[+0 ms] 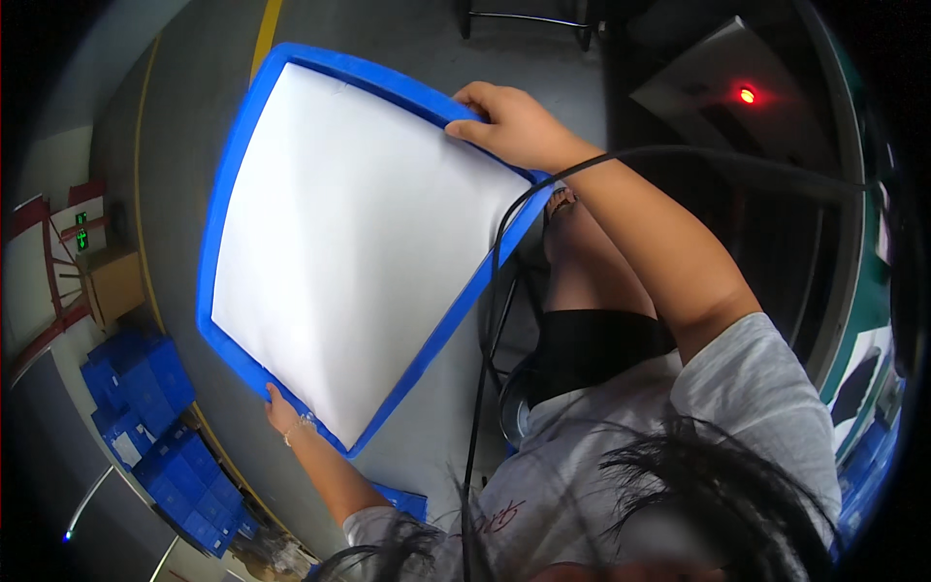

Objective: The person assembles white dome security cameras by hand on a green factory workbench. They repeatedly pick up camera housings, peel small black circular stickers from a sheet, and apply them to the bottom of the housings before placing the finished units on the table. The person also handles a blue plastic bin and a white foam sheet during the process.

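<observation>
A shallow blue tray (221,194) is held up in front of me, tilted above the floor. A white sheet (349,233) lies inside it and covers its bottom, with a soft bend in its lower part. At the tray's far right side, my right hand (519,126) is closed on the rim, its thumb over the inner edge. My left hand (281,412) grips the near left rim, and its fingers are partly hidden behind the tray. A bracelet (301,427) circles the left wrist.
A black cable (499,242) hangs past the tray's right corner and over my right forearm. Blue boxes (194,485) are stacked at left, below a cardboard box (114,283). A red light (747,94) glows on dark equipment at right. Yellow lines (267,39) mark the grey floor.
</observation>
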`<move>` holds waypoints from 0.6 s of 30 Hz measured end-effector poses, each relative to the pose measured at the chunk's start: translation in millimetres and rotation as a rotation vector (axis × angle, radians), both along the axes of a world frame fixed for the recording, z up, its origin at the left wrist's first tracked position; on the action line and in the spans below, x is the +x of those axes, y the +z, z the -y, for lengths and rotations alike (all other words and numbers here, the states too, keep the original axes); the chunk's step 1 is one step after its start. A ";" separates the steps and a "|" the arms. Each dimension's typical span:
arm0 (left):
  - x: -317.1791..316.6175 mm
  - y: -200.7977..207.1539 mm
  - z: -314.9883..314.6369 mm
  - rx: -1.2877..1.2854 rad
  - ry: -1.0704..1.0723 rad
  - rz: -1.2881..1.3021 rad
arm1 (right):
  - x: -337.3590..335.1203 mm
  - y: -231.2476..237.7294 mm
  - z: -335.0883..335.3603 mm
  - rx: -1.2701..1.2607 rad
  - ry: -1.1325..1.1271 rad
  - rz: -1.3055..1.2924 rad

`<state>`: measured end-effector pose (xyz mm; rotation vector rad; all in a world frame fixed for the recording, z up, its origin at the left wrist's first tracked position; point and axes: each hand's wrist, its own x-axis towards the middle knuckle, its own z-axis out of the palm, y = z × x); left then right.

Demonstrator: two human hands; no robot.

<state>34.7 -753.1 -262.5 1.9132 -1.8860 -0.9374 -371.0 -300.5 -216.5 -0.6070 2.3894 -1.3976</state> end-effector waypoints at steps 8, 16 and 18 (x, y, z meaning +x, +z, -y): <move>-248.5 141.7 -133.8 -0.137 -0.365 -0.070 | -116.1 118.5 -147.3 0.107 -0.248 -0.031; -377.2 116.6 -117.6 -0.181 -0.561 0.016 | -130.1 130.7 -201.0 0.178 -0.535 0.061; -409.8 122.3 -129.1 -0.172 -0.627 0.015 | -136.8 100.9 -205.5 0.072 -0.567 0.035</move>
